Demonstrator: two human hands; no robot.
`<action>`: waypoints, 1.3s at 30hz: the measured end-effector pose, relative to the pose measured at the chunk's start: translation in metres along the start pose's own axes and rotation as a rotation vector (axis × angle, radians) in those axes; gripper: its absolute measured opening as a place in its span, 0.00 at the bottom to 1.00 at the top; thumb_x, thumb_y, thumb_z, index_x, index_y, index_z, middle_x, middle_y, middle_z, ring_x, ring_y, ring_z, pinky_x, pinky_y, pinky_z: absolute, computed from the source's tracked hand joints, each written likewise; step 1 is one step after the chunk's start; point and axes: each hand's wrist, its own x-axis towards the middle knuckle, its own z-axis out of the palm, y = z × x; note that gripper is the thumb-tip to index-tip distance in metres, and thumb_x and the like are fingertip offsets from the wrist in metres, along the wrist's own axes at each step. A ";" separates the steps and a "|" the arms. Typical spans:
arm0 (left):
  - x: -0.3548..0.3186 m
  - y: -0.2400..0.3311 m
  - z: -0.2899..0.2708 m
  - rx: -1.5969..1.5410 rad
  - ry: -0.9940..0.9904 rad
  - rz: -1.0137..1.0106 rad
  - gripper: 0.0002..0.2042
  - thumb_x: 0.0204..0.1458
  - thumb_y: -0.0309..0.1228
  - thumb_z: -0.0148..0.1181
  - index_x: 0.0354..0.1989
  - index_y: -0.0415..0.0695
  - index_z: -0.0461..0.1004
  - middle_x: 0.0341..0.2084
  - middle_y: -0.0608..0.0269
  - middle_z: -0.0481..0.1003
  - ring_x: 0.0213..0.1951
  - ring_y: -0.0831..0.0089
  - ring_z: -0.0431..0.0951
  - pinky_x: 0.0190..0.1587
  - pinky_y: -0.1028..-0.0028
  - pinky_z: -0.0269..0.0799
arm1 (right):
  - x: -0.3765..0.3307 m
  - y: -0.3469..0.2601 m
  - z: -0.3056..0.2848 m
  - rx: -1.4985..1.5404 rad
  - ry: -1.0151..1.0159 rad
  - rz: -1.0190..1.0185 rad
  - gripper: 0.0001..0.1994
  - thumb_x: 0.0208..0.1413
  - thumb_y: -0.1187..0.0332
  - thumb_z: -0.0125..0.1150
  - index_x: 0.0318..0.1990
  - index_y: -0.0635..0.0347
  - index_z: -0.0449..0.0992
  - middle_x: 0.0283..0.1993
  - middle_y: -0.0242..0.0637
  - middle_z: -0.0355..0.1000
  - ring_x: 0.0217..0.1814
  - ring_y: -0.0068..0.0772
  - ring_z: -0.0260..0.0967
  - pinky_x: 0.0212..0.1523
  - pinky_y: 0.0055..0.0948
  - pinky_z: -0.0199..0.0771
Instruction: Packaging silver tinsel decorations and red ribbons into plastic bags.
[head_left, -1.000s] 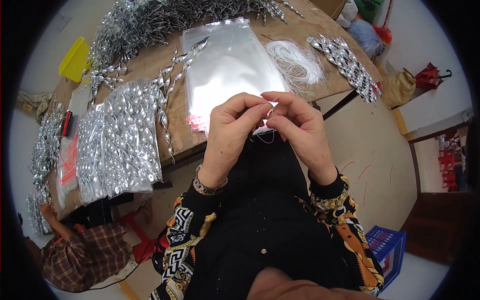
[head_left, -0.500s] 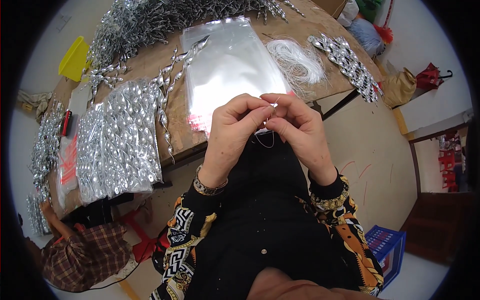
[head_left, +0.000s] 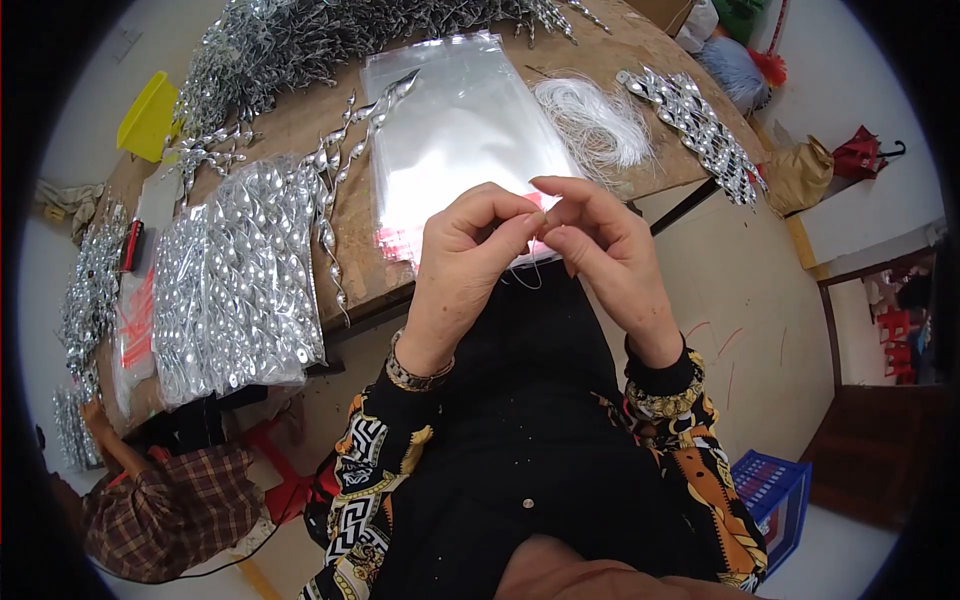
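Note:
My left hand (head_left: 458,270) is closed in a pinch on a thin white string (head_left: 537,272), just past the table's near edge. A small loop of the string dangles below the fingertips, against my dark clothes. Close beside it, my right hand (head_left: 612,262) has thumb and bent fingers drawn together at the same string, its index finger raised a little. The fingers partly hide the exact grip. Beyond both hands lies a stack of clear plastic bags (head_left: 455,120) with red-marked ends. A bundle of white string (head_left: 597,122) rests to the right of the bags.
Bagged silver twisted ornaments (head_left: 245,285) lie at left, loose silver spirals (head_left: 328,200) beside them. A silver heap (head_left: 300,60) covers the far side; more twists (head_left: 700,130) overhang the right edge. A co-worker in a checked shirt (head_left: 170,515) is at lower left. A blue crate (head_left: 770,500) stands lower right.
My right hand has shifted slightly right, its index finger lifting from the left fingertips. The string loop hangs a little smaller. My left hand has barely moved.

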 end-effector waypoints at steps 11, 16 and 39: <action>0.000 0.004 -0.003 0.177 -0.060 0.074 0.03 0.52 0.21 0.56 0.32 0.36 0.76 0.27 0.69 0.71 0.30 0.84 0.68 0.33 0.83 0.63 | 0.015 -0.038 -0.027 -0.509 -0.094 -0.184 0.13 0.57 0.73 0.54 0.50 0.63 0.73 0.37 0.33 0.70 0.34 0.20 0.65 0.33 0.19 0.65; 0.001 0.010 0.001 0.182 -0.065 0.103 0.03 0.50 0.23 0.59 0.29 0.36 0.76 0.25 0.68 0.69 0.27 0.83 0.66 0.30 0.82 0.61 | 0.021 -0.046 -0.030 -0.553 -0.139 -0.199 0.09 0.55 0.74 0.55 0.43 0.66 0.74 0.34 0.36 0.71 0.35 0.27 0.68 0.35 0.24 0.67; 0.001 0.002 0.009 0.043 -0.134 0.071 0.05 0.56 0.22 0.54 0.37 0.34 0.75 0.31 0.62 0.77 0.35 0.79 0.75 0.41 0.81 0.69 | 0.017 -0.056 -0.033 -0.297 -0.105 0.031 0.04 0.57 0.71 0.55 0.32 0.61 0.73 0.27 0.25 0.69 0.26 0.11 0.61 0.27 0.13 0.60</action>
